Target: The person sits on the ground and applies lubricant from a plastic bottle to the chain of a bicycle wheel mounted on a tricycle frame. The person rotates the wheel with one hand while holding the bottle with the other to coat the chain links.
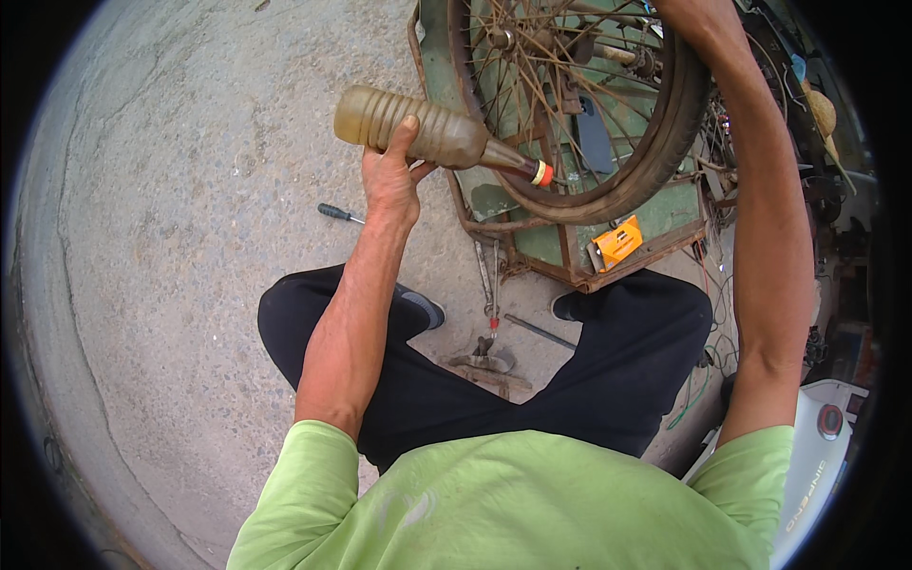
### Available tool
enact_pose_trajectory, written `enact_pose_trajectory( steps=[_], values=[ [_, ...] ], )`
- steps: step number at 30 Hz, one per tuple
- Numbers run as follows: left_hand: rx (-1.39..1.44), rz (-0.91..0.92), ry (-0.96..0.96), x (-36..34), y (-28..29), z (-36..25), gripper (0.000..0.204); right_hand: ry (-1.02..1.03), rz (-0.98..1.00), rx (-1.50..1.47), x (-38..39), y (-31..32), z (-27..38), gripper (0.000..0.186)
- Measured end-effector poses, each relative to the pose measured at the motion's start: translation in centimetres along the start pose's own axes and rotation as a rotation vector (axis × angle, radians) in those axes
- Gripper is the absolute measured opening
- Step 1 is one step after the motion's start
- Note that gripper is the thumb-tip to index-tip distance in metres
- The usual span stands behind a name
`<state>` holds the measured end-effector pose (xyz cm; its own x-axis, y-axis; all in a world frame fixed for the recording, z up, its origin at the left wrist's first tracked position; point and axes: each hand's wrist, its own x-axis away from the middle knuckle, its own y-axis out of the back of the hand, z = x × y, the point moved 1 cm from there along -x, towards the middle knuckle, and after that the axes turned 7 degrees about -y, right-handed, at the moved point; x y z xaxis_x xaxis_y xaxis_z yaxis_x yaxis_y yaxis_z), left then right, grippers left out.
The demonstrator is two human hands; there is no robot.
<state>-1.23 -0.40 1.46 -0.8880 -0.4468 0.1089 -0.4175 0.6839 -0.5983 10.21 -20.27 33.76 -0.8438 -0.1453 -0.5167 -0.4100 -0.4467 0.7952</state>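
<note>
The right hand is cut off by the top edge above the wheel (pixel 579 104), so its grip cannot be told. The wheel's upper part runs out of view. The screwdriver (pixel 339 214) left of the wheel disappears behind the left hand (pixel 391 180).

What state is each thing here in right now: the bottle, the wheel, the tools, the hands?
Plastic bottle: tipped sideways, nozzle against the wheel.
Left hand: gripping the bottle.
Right hand: on the tyre, mostly out of view.
Spoked wheel: rusty, tyre on.
Screwdriver: lying on the concrete.
</note>
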Motion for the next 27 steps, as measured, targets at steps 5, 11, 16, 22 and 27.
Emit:
enact_pose_trajectory(
  steps=[5, 11, 16, 22, 27],
  values=[
    [0.029, -0.02, 0.036, -0.3, 0.3, 0.2, 0.068, -0.071, 0.005, -0.101, 1.3, 0.7, 0.5, 0.075],
    [0.052, -0.016, 0.03, -0.2, 0.4, -0.1, 0.069, 0.028, -0.063, -0.06, 2.1, 0.2, -0.7, 0.075],
    [0.043, -0.006, 0.036, -0.2, 0.1, 0.1, 0.069, 0.122, -0.104, -0.168, 3.4, -0.1, -1.7, 0.072],
    [-0.003, -0.008, 0.016, -0.2, -0.1, 0.6, 0.067, 0.118, -0.186, -0.097, 5.2, -0.4, -2.1, 0.075],
    [-0.04, -0.006, -0.005, -0.3, -0.2, 1.3, 0.068, 0.14, -0.232, -0.096, 6.1, -1.0, -3.1, 0.077]
  ],
)
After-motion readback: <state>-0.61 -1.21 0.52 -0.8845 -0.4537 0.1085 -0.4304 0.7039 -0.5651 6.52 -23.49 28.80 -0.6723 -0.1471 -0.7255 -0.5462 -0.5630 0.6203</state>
